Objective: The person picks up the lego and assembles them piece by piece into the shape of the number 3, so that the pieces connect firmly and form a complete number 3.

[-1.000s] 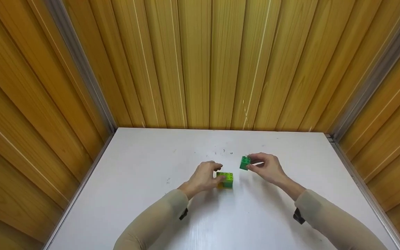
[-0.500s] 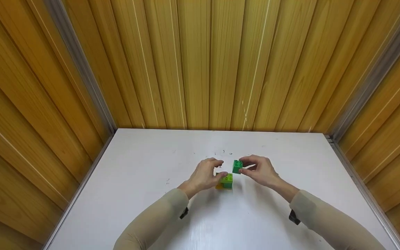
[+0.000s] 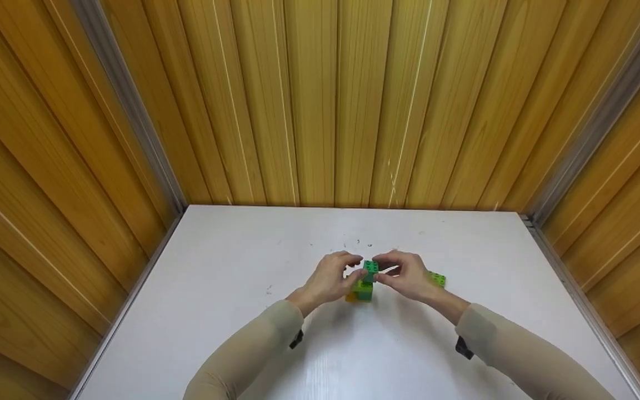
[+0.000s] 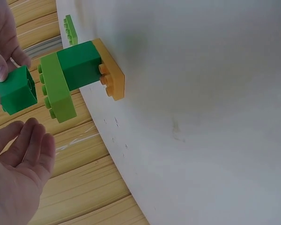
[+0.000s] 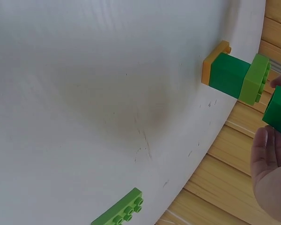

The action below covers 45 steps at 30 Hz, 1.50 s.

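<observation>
Toy building brick (image 3: 371, 268), dark green, studded, hollow beneath; presumably light, stiff, sturdy, best pinched by opposite side walls; located just above the brick stack (image 4: 78, 68), apart from it. Right hand (image 3: 407, 275): thumb and fingers pinching the brick. Left hand (image 3: 328, 277): fingers parted, gripping nothing, nearby. Light-green plate brick (image 3: 438, 278): on white table (image 3: 231, 261).

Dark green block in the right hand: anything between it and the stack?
Nothing visible: left wrist view shows a clear gap between the dark green block and the light green brick topping the stack. The left hand is close beside.
</observation>
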Tool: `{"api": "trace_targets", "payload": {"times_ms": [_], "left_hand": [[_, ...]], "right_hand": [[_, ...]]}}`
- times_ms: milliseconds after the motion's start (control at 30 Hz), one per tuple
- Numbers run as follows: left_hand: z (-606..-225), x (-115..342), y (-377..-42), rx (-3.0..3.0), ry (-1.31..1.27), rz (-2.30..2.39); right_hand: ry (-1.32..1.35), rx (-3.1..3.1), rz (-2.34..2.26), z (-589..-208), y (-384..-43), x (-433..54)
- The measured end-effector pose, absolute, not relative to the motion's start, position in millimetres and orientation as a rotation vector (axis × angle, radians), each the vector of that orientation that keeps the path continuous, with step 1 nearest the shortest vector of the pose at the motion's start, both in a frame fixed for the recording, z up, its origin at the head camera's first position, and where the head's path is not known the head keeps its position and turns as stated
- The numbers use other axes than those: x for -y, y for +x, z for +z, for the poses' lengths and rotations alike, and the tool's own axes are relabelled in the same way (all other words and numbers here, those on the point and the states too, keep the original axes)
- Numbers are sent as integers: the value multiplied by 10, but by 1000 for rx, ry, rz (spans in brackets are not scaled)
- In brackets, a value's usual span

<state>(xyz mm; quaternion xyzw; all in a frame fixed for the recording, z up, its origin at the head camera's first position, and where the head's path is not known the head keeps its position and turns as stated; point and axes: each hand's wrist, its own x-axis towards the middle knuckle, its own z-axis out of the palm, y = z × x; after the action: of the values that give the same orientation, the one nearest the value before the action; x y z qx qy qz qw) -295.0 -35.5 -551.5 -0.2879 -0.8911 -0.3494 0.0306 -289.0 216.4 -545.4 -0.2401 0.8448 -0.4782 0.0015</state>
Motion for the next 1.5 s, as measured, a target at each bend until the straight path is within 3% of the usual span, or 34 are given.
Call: {"api": "trace_targets", "payload": {"times_ms": [300,1500], "left_hand": [[-5546,325,-2983,2665,-1008,-1128],[-5552,280,-2956,2744,-955,-1124]], "right_hand": [[-781,-2611,-1535,-5528,-2897,-2130],[-805,-2713,-1438,-5606,-2835,-2071]]}}
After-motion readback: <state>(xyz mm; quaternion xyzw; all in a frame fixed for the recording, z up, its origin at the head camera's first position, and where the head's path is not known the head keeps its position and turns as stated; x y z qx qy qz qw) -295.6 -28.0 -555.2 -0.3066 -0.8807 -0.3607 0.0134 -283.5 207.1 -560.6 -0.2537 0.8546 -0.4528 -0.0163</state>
